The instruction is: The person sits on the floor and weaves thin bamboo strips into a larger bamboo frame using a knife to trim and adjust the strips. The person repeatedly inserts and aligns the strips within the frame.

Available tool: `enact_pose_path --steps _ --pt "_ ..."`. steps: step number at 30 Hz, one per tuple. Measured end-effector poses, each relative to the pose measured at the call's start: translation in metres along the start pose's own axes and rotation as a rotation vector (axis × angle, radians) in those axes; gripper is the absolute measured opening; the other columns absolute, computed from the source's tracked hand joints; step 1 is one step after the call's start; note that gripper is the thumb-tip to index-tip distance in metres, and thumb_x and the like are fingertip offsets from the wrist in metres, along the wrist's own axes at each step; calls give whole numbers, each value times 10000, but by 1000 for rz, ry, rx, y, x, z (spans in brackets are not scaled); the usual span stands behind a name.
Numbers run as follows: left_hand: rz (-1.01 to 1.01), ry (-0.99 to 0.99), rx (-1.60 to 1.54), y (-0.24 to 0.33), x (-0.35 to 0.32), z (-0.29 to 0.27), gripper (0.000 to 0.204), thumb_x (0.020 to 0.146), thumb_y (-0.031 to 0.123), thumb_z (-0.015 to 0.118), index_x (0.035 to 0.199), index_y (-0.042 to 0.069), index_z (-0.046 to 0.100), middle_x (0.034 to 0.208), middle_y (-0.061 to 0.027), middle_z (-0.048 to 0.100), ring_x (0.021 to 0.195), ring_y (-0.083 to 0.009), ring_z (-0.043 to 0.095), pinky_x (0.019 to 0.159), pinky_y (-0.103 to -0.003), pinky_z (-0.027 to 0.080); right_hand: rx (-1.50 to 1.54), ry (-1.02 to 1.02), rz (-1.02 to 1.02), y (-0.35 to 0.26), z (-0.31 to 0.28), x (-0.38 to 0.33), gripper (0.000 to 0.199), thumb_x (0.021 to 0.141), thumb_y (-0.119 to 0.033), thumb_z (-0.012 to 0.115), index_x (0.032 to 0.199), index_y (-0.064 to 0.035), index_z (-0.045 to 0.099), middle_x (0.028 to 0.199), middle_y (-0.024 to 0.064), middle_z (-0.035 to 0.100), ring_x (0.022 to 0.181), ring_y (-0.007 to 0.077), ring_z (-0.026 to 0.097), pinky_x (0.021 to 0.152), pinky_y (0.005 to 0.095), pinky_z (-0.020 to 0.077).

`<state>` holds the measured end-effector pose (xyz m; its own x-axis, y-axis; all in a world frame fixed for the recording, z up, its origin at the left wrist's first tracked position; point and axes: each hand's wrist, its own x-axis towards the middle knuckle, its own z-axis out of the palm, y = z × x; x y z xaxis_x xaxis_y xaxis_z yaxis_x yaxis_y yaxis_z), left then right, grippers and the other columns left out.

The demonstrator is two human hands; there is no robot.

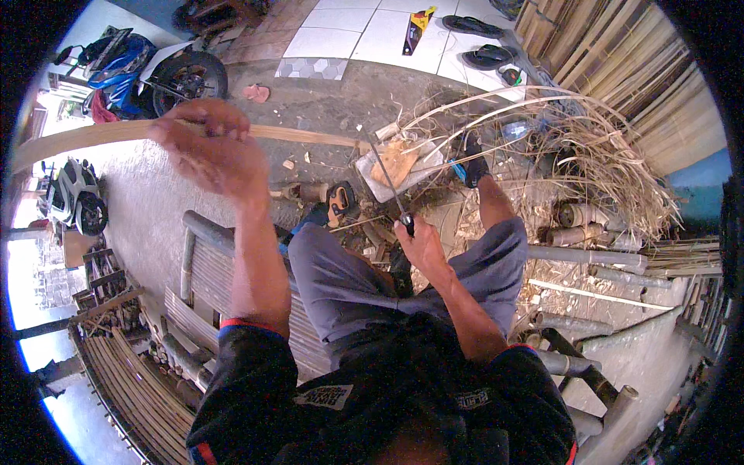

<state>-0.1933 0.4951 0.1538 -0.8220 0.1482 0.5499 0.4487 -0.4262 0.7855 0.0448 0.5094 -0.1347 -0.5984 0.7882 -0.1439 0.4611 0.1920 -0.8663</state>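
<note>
The left hand [208, 151] has its grip clenched around a long, pale, flat bamboo strip [85, 138], which runs out to both sides of the fist, far to the left and rightward toward the blade. The right hand [422, 244] grasps the dark handle of a long thin-bladed knife [386, 180], its blade slanting up and away from the grip to meet the strip's right end. Beyond the blade lies a heap of dry bamboo shavings [589, 167]. Below both hands, grey trousers [349, 283] cover the knees.

Bamboo strip [310, 136] smooth, pale wood; knife blade [385, 174] dull metal; shavings [589, 178] dry, fibrous
</note>
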Motion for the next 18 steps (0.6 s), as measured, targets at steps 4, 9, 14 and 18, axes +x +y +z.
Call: enact_pose_path --steps 4,9,14,18 --pt "-14 31 -62 -7 -10 15 662 947 728 410 821 80 465 603 -18 388 506 -108 380 446 -255 326 -52 -14 15 -4 -1 -1 433 922 -363 630 939 69 598 722 293 645 695 483 654 623 538 532" --pt "-88 37 -110 -7 -3 -6 638 994 681 337 823 80 469 603 -27 408 500 -116 389 433 -254 312 12 -17 -122 -74 -25 -2 348 925 -300 656 1001 35 598 749 254 658 684 435 669 608 480 519" --pt "80 45 145 -5 -22 3 659 1006 680 221 782 93 419 553 -53 417 455 -130 355 409 -258 263 54 -21 -259 -149 -24 -3 377 924 -312 645 1066 35 603 782 270 666 723 445 675 640 493 525" --pt "51 139 233 9 -18 14 632 1015 657 209 757 103 371 536 -57 414 441 -135 345 410 -271 255 26 -106 -44 -115 -11 24 366 907 -312 655 1045 27 632 738 272 654 730 461 669 661 506 534"
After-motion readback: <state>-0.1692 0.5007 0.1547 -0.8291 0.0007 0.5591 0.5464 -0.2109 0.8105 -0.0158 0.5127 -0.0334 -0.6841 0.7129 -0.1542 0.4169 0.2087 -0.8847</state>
